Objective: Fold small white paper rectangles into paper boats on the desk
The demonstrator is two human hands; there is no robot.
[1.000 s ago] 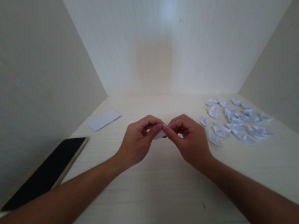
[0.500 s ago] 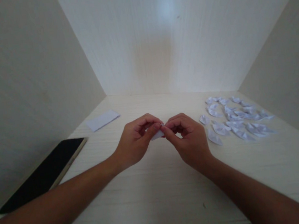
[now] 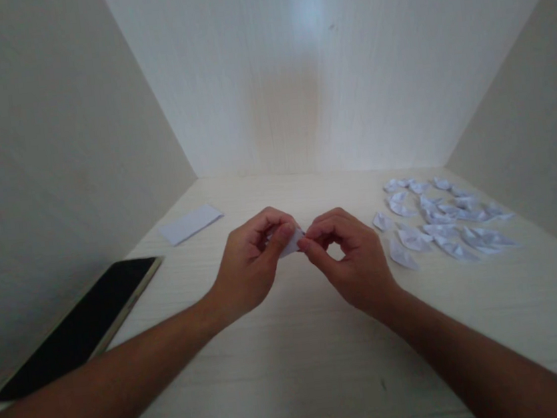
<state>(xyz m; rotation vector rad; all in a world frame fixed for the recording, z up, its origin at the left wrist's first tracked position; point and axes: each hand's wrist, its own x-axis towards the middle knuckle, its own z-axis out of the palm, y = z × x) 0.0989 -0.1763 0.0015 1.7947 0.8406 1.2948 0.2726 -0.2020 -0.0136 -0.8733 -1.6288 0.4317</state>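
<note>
Between my hands, above the middle of the table, is a small folded piece of white paper point(image 3: 291, 244). My left hand point(image 3: 254, 259) pinches its left part between thumb and fingers, which cover much of it. The thumb and forefinger of my right hand point(image 3: 351, 254) close on its right corner. Several small folded paper boats point(image 3: 443, 220) lie grouped on the table to the right of my right hand. A stack or sheet of white paper point(image 3: 191, 224) lies flat beyond my left hand.
A dark panel with a light edge point(image 3: 85, 325) lies at the table's left side, beside my left forearm. Pale walls point(image 3: 282, 67) close in the white table point(image 3: 296, 368) at the back, left and right. The table's front edge runs along the bottom.
My left thumb has shifted slightly, and more of the folded paper shows between the hands. My right fingers have moved a little on its corner.
</note>
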